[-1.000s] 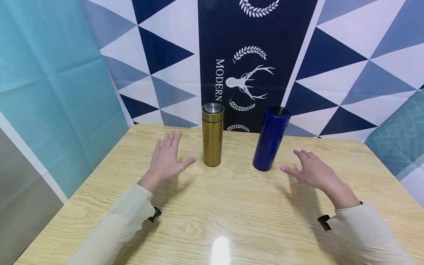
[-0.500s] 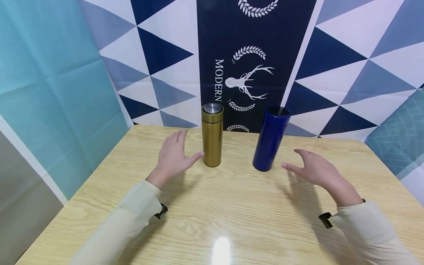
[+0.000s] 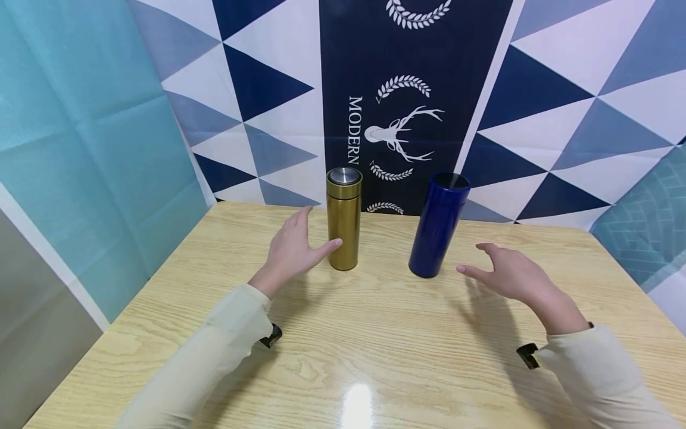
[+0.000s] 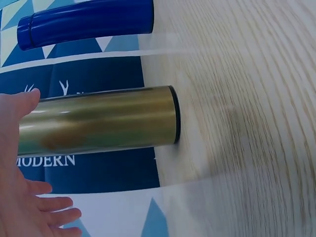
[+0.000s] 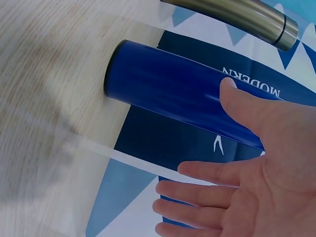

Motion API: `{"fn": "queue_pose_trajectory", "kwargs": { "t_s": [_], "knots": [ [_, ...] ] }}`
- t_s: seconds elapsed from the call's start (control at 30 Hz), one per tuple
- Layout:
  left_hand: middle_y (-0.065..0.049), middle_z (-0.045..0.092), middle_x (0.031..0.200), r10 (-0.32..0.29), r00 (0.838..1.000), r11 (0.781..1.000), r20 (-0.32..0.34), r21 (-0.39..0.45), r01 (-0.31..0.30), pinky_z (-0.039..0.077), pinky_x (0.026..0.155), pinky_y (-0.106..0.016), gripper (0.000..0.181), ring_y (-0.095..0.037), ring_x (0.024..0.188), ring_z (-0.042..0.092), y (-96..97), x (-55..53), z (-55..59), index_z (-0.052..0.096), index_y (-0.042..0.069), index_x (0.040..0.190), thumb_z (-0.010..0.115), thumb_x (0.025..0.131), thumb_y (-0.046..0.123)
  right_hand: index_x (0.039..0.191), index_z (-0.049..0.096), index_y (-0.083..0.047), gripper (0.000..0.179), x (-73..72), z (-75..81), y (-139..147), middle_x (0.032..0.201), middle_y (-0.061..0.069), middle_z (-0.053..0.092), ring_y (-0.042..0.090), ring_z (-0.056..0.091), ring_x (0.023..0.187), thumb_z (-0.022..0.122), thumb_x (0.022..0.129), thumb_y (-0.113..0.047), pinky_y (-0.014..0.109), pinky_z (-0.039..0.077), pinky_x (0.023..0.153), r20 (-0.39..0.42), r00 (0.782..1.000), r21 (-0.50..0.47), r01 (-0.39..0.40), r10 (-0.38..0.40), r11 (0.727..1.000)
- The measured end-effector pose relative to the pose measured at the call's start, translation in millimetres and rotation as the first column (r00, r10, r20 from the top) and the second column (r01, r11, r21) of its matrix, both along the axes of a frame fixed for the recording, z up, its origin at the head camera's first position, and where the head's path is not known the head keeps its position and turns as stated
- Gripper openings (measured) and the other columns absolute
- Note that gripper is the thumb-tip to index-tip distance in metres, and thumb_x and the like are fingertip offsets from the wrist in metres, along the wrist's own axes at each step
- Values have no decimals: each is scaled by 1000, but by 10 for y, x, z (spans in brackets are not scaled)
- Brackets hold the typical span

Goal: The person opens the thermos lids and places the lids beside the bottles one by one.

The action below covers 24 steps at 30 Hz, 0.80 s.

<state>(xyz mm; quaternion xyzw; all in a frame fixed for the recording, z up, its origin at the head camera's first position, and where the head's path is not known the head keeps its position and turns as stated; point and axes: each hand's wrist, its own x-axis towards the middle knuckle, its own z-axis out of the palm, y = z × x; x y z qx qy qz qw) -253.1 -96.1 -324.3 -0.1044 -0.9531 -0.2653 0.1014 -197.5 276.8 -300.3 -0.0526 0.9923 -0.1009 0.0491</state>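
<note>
Head view: left hand (image 3: pixel 292 250) and right hand (image 3: pixel 515 275), fingers (image 5: pixel 197 193) apart, are flanking gold flask (image 3: pixel 345 217) and blue flask (image 3: pixel 436 232), this reach seemingly needing grips next.

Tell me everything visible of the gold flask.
The gold flask is a slim, shiny, metal-looking cylinder with a dark base rim. Its cap, topped by a silver disc, is on. It stands upright on the table, left of the blue flask. The thumb of the left hand overlaps it in view; contact is unclear.
</note>
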Motion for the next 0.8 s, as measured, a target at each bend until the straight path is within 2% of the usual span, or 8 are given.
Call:
{"fn": "queue_pose_trajectory", "kwargs": {
  "t_s": [0.23,0.37,0.53,0.8],
  "knots": [
    [-13,23,160,11,994,990,104,137,-26,37,110,-59,105,-34,144,32,50,-55,-15,13,14,154,62,78,68,140,36,11,92,11,39,-4,134,37,48,53,53,114,46,90,-66,60,49,81,23,1000,-3,-4,4,1000],
    [-13,20,161,-20,990,976,136,218,-11,33,114,-57,108,-33,146,28,65,-96,-50,11,13,154,65,77,66,138,38,11,91,19,60,-5,132,38,49,52,54,113,48,90,-65,59,49,82,44,999,-5,-18,18,1000],
    [-14,25,158,-46,990,960,134,281,7,32,115,-54,106,-32,145,30,99,-148,-102,14,11,153,67,77,63,138,39,9,89,25,94,-18,131,37,51,51,56,112,49,90,-64,58,50,81,73,996,-9,-50,51,999],
    [-11,35,154,-33,994,956,101,295,1,38,112,-52,102,-30,141,38,220,-175,-126,20,13,151,65,77,66,138,41,8,84,21,146,-41,127,35,56,48,59,111,51,91,-62,57,50,85,106,987,-14,-122,123,992]
  ]
}}
